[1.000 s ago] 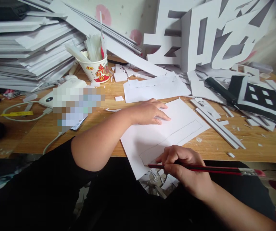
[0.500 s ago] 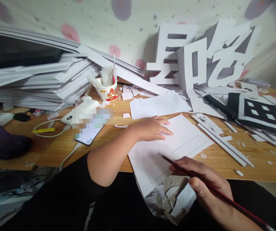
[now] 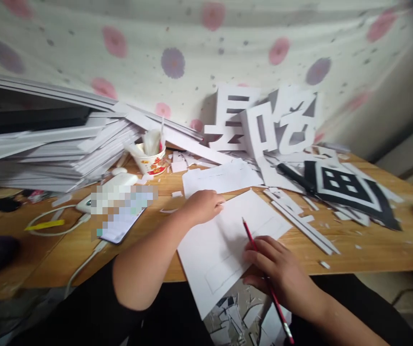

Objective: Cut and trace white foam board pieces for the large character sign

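My left hand (image 3: 203, 206) is closed at the far left edge of a white sheet (image 3: 233, 235), its fingertips pinched on that edge. A long narrow rectangle is drawn in thin lines along the sheet's near right side, and the near corner juts over the table edge. My right hand (image 3: 271, 264) holds a red pencil (image 3: 250, 235), tip pointing up and away over the sheet. Its fingers lie at the sheet's right edge; whether they also grip the sheet, I cannot tell. Behind the sheet lies another white piece (image 3: 221, 178) with faint lines.
White cut-out letters (image 3: 260, 127) stand at the back. A paper cup (image 3: 152, 163) holds pale strips. A phone (image 3: 127, 221) and a white power bank (image 3: 120, 185) lie left, near stacked boards (image 3: 58, 163). Black-and-white cut pieces (image 3: 350, 187) and scrap strips (image 3: 303, 226) lie right.
My left hand has gone from lying spread on the sheet to pinching its edge. My right hand has turned the pencil more upright. The camera view has tilted up.
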A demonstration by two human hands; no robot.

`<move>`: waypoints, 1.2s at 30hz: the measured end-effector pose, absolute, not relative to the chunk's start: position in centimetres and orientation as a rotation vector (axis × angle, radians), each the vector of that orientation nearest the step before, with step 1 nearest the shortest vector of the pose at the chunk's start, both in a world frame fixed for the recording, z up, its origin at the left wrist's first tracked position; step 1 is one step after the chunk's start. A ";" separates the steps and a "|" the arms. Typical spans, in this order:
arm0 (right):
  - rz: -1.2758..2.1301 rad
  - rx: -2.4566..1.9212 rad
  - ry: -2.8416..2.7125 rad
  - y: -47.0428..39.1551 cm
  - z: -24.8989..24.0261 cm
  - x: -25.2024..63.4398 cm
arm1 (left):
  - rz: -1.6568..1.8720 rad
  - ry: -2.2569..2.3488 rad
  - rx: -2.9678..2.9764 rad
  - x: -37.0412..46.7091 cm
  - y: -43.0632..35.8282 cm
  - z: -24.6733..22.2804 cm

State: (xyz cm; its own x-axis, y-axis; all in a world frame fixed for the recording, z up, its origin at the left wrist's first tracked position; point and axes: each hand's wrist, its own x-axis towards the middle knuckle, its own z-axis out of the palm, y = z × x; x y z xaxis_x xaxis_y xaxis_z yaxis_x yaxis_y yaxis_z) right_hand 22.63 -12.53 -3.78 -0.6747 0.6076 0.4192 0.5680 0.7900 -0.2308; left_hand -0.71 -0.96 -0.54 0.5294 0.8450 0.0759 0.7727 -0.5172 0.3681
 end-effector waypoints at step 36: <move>-0.010 -2.053 -2.059 -6.9 -1.4 42.5 | 0.434 1.227 2.565 -2.2 1.8 -1.9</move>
State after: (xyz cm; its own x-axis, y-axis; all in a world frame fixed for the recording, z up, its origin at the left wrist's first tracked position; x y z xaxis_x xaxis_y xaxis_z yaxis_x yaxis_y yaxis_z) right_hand 42.51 -6.87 -1.44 0.0111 0.9856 0.1687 0.9871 0.0161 -0.1591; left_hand -2.15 1.76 -1.94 0.5977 0.7871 0.1524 0.7079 -0.6074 0.3606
